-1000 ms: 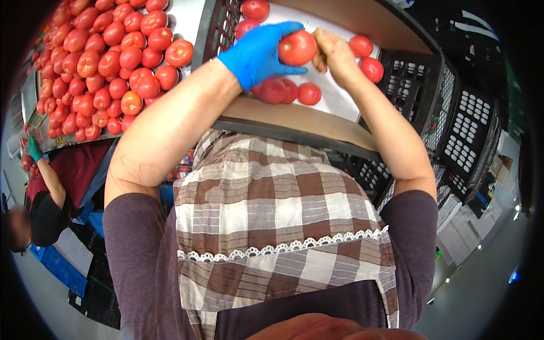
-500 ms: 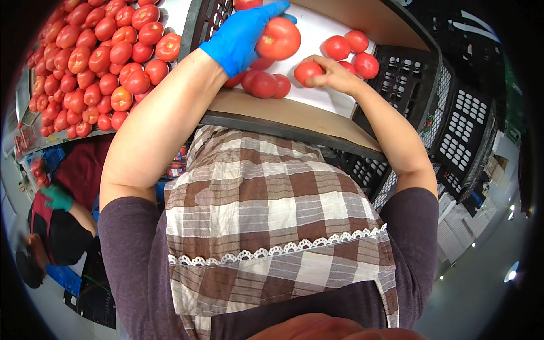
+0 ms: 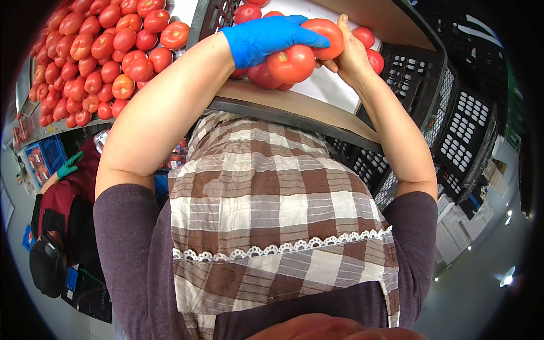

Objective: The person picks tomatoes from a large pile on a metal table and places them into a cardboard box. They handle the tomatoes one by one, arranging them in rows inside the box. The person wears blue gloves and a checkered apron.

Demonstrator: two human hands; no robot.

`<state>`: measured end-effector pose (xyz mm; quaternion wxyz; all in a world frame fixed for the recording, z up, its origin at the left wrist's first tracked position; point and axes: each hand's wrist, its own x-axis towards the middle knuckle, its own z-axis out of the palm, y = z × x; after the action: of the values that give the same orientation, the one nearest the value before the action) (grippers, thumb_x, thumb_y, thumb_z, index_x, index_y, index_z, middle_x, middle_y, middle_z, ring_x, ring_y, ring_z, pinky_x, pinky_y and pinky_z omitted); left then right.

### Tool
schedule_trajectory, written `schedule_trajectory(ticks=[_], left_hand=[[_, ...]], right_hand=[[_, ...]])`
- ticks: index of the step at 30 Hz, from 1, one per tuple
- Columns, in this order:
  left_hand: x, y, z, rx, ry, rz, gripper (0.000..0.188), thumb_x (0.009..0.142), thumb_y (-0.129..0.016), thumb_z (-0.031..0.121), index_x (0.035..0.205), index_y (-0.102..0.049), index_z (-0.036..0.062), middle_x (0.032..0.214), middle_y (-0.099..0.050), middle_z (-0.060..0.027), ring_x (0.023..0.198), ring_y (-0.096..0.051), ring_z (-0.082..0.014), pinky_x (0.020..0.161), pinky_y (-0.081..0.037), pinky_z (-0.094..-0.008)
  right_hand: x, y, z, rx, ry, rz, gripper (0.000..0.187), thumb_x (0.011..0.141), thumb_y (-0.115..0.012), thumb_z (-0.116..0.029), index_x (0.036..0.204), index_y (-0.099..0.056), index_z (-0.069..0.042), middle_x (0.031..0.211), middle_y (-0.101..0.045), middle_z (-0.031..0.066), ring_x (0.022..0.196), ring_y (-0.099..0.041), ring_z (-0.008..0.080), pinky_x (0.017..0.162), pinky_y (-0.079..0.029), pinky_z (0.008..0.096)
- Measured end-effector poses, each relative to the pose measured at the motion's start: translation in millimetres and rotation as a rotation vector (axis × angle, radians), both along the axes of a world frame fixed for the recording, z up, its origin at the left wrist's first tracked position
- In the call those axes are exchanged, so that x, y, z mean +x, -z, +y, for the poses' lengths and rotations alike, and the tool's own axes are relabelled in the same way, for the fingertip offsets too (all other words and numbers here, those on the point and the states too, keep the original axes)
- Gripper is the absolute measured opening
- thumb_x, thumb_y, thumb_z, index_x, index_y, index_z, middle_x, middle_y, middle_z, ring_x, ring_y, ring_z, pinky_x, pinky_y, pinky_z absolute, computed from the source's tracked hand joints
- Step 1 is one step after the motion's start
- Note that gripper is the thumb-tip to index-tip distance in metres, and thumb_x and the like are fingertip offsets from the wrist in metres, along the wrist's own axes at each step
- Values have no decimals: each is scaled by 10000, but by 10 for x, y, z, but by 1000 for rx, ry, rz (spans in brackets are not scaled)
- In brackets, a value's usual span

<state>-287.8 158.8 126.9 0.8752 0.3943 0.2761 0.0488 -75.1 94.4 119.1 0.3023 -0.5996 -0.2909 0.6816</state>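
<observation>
Above the crate, my left hand (image 3: 266,41), in a blue glove, is closed over tomatoes. One large tomato (image 3: 291,63) sits under its fingers, and its fingertips reach a second tomato (image 3: 327,37). My bare right hand (image 3: 352,58) cups that second tomato from the right, thumb raised beside it and other fingertips beneath. The two held tomatoes are next to each other. Below them, more tomatoes (image 3: 262,76) lie on the white bottom of the black crate (image 3: 405,71), partly hidden by my left hand. Other tomatoes (image 3: 364,37) rest at the crate's right end.
A large heap of tomatoes (image 3: 93,54) covers the surface on the left. Brown cardboard (image 3: 306,106) lines the crate's near side. Black perforated crates (image 3: 462,133) stand at the right. A co-worker with a green glove (image 3: 69,164) is at the lower left, near a blue crate (image 3: 52,154).
My right hand has lifted a tomato up to my left hand, so the two hands now meet around it. My left hand has shifted slightly right and turned over its tomato.
</observation>
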Motion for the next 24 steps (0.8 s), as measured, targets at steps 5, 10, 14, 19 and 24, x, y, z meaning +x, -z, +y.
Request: schedule_trajectory(ticks=[5, 10, 14, 19, 24], left_hand=[[51, 119, 76, -82, -198, -126, 479, 934, -720, 396, 1253, -594, 63, 1062, -670, -124, 861, -698, -214, 696, -598, -351], [14, 281, 269, -427, -473, -40, 280, 942, -718, 372, 1037, -582, 146, 675, -557, 19, 498, -516, -100, 401, -364, -251], [9, 186, 280, -483, -550, -81, 243, 975, -671, 395, 906, -549, 196, 620, -448, 64, 442, -391, -77, 384, -269, -246], [-131, -199, 209, -461, -356, -84, 305, 1018, -556, 467, 825, -468, 248, 562, -360, 52, 410, -336, -125, 367, -290, -290], [-40, -140, 162, -411, -412, -55, 460, 939, -657, 502, 1157, -564, 108, 929, -609, -100, 756, -610, -215, 631, -541, -364]], right_hand=[[-27, 196, 39, 88, -52, -46, 485, 1051, -406, -451, 1173, -622, -35, 815, -644, 99, 662, -552, 196, 704, -514, 353], [-244, 539, -273, 622, -995, -608, 663, 778, -685, -100, 1422, -528, -133, 1224, -658, 141, 1097, -661, 269, 927, -528, 385], [-313, 699, -272, 632, -1153, -599, 633, 814, -693, -134, 1423, -521, -143, 1276, -635, 101, 1101, -634, 233, 915, -519, 386], [52, 350, -72, 40, -376, -71, 504, 973, -566, -424, 1281, -568, -26, 1051, -662, 114, 769, -584, 165, 710, -492, 333], [233, -17, -12, -96, 54, 425, 667, 1047, -275, -563, 1170, -616, -3, 729, -601, 113, 528, -445, 175, 656, -480, 386]])
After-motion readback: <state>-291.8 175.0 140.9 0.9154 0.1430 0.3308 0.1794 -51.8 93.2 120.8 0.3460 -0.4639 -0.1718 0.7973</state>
